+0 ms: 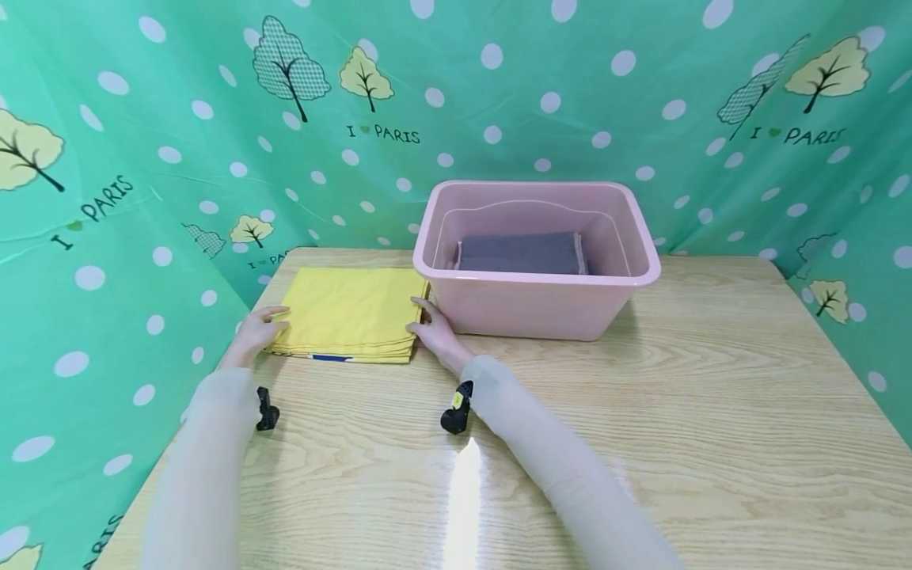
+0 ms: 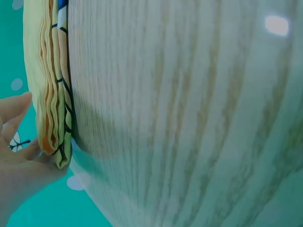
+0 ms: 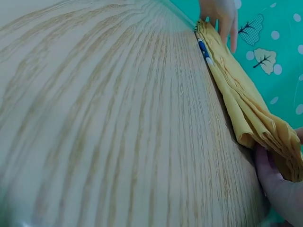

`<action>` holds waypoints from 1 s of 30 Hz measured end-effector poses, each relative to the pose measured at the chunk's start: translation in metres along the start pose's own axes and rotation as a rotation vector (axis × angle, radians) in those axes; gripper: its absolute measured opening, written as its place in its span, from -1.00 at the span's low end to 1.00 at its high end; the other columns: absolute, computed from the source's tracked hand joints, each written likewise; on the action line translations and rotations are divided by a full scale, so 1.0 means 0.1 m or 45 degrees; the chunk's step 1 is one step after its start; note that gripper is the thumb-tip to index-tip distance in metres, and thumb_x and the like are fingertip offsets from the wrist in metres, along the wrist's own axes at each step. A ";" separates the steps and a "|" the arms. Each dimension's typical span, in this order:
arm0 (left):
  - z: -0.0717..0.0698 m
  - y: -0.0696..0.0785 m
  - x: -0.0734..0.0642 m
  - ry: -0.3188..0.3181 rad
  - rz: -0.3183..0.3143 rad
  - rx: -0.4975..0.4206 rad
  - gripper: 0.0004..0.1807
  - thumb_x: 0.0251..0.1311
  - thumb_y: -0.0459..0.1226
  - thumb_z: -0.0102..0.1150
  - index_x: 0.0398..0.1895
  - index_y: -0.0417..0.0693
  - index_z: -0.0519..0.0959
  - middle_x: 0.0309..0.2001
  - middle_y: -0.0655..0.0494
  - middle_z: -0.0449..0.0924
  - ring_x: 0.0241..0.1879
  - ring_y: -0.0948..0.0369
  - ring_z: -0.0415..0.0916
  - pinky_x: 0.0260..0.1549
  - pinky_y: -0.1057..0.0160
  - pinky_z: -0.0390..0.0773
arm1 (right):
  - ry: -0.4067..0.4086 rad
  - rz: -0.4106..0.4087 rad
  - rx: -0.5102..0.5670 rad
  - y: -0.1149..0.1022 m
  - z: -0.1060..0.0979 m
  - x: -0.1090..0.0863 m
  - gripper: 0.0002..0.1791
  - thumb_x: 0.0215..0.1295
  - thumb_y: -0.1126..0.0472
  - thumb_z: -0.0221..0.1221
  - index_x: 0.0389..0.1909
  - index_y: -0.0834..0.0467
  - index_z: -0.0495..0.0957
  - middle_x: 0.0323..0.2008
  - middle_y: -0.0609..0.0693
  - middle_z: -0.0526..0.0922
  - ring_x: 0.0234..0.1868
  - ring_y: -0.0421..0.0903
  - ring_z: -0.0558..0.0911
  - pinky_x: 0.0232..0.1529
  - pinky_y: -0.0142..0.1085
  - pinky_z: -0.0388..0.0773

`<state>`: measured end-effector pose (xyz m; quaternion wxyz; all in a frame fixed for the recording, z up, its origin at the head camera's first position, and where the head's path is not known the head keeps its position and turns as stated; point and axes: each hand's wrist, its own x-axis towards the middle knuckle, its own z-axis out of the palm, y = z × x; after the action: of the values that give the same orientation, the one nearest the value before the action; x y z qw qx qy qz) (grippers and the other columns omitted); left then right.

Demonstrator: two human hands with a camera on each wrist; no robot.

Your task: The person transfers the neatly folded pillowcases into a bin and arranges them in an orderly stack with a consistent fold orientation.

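Note:
A folded yellow cloth point(image 1: 349, 309) lies flat on the table at the left, its several layers stacked and a blue patch showing along the near underside. My left hand point(image 1: 258, 334) grips its left end; in the left wrist view the thumb side lies at the lower layers and a fingertip is at the upper face. At the opposite end, my right hand point(image 1: 436, 334) pinches the right edge, and in the right wrist view its thumb point(image 3: 267, 170) is tucked under the layers, which bulge there. Part of the right fingers is out of frame in that view.
Just right of the cloth stands a pink plastic tub point(image 1: 523, 305), close beside my right hand. Inside it lies a folded dark grey cloth point(image 1: 520, 253). A green dotted curtain point(image 1: 492, 103) rises behind and to both sides of the wooden table point(image 1: 712, 412).

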<state>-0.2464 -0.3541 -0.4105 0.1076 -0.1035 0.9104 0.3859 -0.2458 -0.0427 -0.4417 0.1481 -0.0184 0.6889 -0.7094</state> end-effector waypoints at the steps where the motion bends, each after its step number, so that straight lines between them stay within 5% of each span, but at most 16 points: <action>1: 0.00 0.01 0.01 0.005 0.001 0.014 -0.48 0.28 -0.29 -0.21 0.30 -0.23 0.08 0.25 -0.49 -0.14 0.18 -0.23 -0.01 -0.16 0.08 0.27 | -0.006 0.017 0.030 0.00 0.00 0.01 -0.36 0.14 0.43 0.02 0.26 0.00 0.20 0.23 0.12 0.21 -0.34 -0.14 0.45 -0.36 -0.36 0.48; 4: 0.02 0.04 0.01 0.023 0.009 0.039 -0.49 0.27 -0.31 -0.20 0.28 -0.27 0.10 0.24 -0.50 -0.12 0.17 -0.23 0.00 -0.19 0.10 0.26 | -0.007 0.058 0.083 0.00 0.01 0.02 -0.35 0.13 0.43 0.03 0.26 -0.02 0.20 0.21 0.11 0.22 -0.33 -0.11 0.48 -0.32 -0.32 0.52; 11: 0.01 0.06 -0.01 0.036 0.016 0.044 -0.51 0.25 -0.38 -0.22 0.26 -0.31 0.12 0.24 -0.47 -0.09 0.23 -0.26 -0.13 0.10 -0.10 0.13 | -0.025 0.098 0.123 0.01 0.04 0.05 -0.33 0.11 0.44 0.03 0.26 -0.02 0.20 0.19 0.20 0.22 -0.32 -0.12 0.48 -0.35 -0.33 0.51; 20: 0.02 0.00 0.00 0.055 0.048 0.078 -0.53 0.22 -0.45 -0.21 0.23 -0.35 0.16 0.21 -0.49 -0.03 0.15 -0.22 0.02 -0.29 0.17 0.28 | -0.106 0.158 0.156 0.01 0.06 0.07 -0.28 0.14 0.46 0.03 0.30 -0.07 0.11 0.22 0.15 0.09 -0.41 -0.14 0.46 -0.36 -0.37 0.47; 24: 0.02 -0.04 0.01 0.071 0.073 0.097 -0.52 0.18 -0.49 -0.18 0.21 -0.36 0.19 0.21 -0.47 0.01 0.18 -0.25 -0.01 -0.30 0.18 0.29 | -0.108 0.109 0.039 0.02 0.07 0.05 -0.26 0.11 0.42 0.07 0.30 -0.11 0.11 0.33 0.09 -0.06 -0.06 -0.03 0.43 -0.04 -0.24 0.41; 27: 0.02 -0.07 0.00 0.062 0.089 0.095 -0.52 0.16 -0.49 -0.16 0.21 -0.36 0.20 0.19 -0.48 0.03 0.18 -0.27 -0.02 -0.18 0.08 0.31 | -0.084 0.045 -0.079 0.02 0.07 0.03 -0.25 0.07 0.40 0.11 0.29 -0.09 0.13 0.35 0.07 -0.07 0.25 0.02 0.15 0.19 -0.15 0.17; 30: -0.01 -0.10 -0.02 0.017 0.085 0.069 -0.50 0.16 -0.48 -0.13 0.22 -0.35 0.18 0.21 -0.48 -0.02 0.18 -0.28 -0.04 -0.13 0.05 0.32 | -0.076 0.013 -0.114 0.01 0.08 0.02 -0.27 0.05 0.41 0.13 0.27 -0.06 0.18 0.35 0.05 -0.04 0.33 -0.01 -0.04 0.26 -0.15 0.02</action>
<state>-0.2420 -0.3615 -0.4156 0.0914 -0.0729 0.9242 0.3636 -0.2453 -0.0506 -0.4428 0.1714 -0.0426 0.7151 -0.6763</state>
